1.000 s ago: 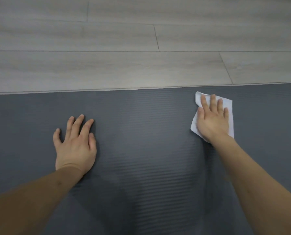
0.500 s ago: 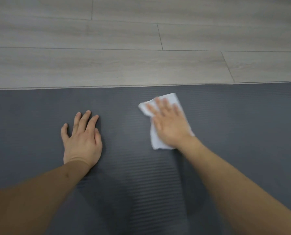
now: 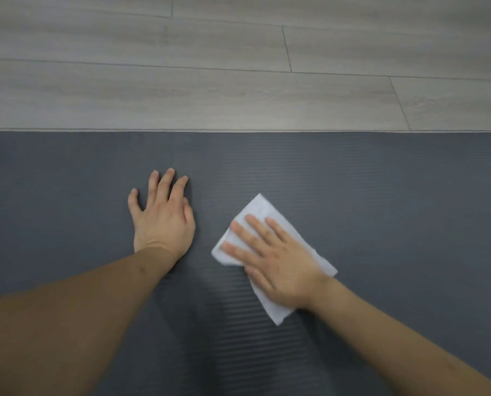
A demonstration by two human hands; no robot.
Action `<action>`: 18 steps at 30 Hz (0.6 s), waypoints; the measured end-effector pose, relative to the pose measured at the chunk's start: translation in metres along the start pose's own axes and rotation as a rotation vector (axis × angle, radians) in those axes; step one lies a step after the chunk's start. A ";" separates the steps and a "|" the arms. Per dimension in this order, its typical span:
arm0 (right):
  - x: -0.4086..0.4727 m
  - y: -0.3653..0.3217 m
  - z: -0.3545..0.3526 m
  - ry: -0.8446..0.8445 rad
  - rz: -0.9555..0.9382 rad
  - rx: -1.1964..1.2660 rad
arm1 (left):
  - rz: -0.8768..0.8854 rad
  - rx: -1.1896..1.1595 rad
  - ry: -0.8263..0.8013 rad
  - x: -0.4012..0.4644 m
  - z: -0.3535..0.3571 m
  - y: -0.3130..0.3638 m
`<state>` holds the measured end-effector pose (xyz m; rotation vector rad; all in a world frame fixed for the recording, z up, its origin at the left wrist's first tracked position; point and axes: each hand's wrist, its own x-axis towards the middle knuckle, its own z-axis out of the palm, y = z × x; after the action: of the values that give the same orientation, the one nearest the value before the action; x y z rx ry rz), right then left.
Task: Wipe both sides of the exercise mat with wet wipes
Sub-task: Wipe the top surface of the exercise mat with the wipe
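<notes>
A dark grey ribbed exercise mat (image 3: 381, 195) lies flat across the lower two thirds of the view. My left hand (image 3: 162, 218) rests palm down on it, fingers straight and spread. Just to its right, my right hand (image 3: 275, 261) presses a white wet wipe (image 3: 260, 208) flat against the mat with straight fingers. The wipe sticks out past the fingertips and behind the wrist; its middle is hidden under the palm.
Pale grey wood-plank floor (image 3: 238, 81) runs beyond the mat's far edge (image 3: 267, 132). The mat runs out of view to the left, right and bottom.
My right hand has slid the wipe leftward and toward me across the mat, ending close beside my left hand. The left hand stays planted on the mat.
</notes>
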<state>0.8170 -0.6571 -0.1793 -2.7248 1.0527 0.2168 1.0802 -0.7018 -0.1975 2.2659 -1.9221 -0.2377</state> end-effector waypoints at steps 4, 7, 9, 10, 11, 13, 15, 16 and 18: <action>-0.025 -0.012 -0.001 -0.054 -0.210 -0.008 | 0.003 -0.003 0.014 -0.001 0.000 0.000; 0.004 0.025 -0.008 0.123 -0.017 0.145 | 0.005 0.004 0.012 0.000 0.000 0.000; 0.040 0.057 -0.021 0.352 0.218 0.335 | 0.009 0.015 0.003 0.000 0.000 0.001; 0.062 0.071 -0.029 0.433 0.329 0.423 | 0.008 0.020 -0.001 0.001 0.000 0.000; 0.084 0.084 -0.038 0.467 0.410 0.475 | 0.008 0.023 -0.005 0.001 0.001 0.000; 0.126 0.100 -0.050 0.397 0.450 0.458 | 0.006 0.025 -0.010 0.002 0.002 -0.001; 0.154 0.103 -0.048 0.223 0.385 0.292 | 0.008 0.024 -0.008 0.002 0.003 -0.003; 0.161 0.102 -0.043 0.145 0.346 0.191 | 0.010 0.023 -0.009 0.001 0.003 -0.003; 0.161 0.098 -0.036 0.091 0.270 0.065 | 0.009 0.017 -0.005 0.002 0.003 -0.004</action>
<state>0.8715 -0.8407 -0.1927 -2.5496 1.4273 0.0989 1.0835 -0.7030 -0.2012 2.2691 -1.9442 -0.2267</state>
